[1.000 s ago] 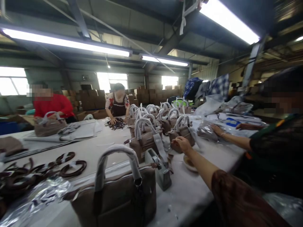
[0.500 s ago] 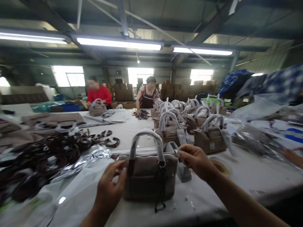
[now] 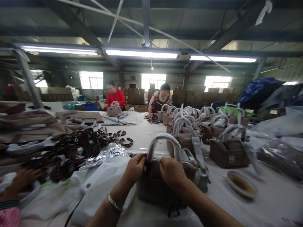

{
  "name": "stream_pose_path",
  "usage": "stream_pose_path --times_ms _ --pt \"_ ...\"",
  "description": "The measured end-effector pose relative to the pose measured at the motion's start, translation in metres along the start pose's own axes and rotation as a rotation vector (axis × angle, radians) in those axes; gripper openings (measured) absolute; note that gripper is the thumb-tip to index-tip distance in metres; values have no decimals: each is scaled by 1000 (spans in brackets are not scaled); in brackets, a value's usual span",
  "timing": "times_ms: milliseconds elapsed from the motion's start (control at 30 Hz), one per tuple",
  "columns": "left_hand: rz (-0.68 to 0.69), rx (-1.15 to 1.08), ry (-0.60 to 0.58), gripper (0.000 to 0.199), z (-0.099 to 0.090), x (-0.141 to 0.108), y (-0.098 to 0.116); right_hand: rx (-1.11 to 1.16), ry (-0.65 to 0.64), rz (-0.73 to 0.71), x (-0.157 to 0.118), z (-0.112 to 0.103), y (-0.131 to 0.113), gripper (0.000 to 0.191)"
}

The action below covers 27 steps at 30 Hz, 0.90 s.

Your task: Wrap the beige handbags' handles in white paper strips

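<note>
The bag (image 3: pixel 153 187) stands below the left hand (image 3: pixel 134 168) and right hand (image 3: pixel 172 171), both pinching its rim, on a table (image 3: pixel 146 137) under strip lights (image 3: pixel 142 53).

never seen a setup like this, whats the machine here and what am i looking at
There is no machine arm: these are a person's bare hands, filmed by one camera worn on their head, looking forward and down. The left hand and right hand hold the top of a brown handbag, whose handle is wrapped in white. It stands on a pale table. To the left lie brown straps and crinkled clear plastic; to the right stand more handbags. The hand at far left belongs to somebody else, and two co-workers are across the table.
</note>
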<state>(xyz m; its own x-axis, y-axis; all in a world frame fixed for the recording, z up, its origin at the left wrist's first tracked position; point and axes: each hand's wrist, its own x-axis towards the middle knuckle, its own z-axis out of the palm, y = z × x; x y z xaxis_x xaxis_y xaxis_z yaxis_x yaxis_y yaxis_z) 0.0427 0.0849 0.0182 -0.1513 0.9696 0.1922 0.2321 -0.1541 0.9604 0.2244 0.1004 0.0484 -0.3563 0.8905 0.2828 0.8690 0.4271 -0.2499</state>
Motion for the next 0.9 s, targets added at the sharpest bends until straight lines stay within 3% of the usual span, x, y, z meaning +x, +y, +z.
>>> stream_pose_path --times_ms 100,200,300,467,567,767,833,900 --pt "26 32 -47 40 -4 2 1 33 -26 -7 12 3 -13 24" --pt "25 91 -171 40 -11 6 8 116 -49 -14 24 6 -22 27" --pt "66 298 -299 36 -18 11 19 149 -78 7 33 8 -26 28" --pt "113 523 -350 27 -23 16 36 163 -104 -11 38 13 -25 26" --pt "155 609 -319 22 -25 16 41 165 -117 -26 35 10 -23 26" --pt "225 780 -127 21 -31 -2 39 208 -60 -128 11 -4 -13 21" --pt "261 759 -42 21 -28 -12 34 312 -41 -131 1 -2 -9 19" --pt "227 602 3 19 -23 -23 27 488 -50 -129 -6 5 -8 20"
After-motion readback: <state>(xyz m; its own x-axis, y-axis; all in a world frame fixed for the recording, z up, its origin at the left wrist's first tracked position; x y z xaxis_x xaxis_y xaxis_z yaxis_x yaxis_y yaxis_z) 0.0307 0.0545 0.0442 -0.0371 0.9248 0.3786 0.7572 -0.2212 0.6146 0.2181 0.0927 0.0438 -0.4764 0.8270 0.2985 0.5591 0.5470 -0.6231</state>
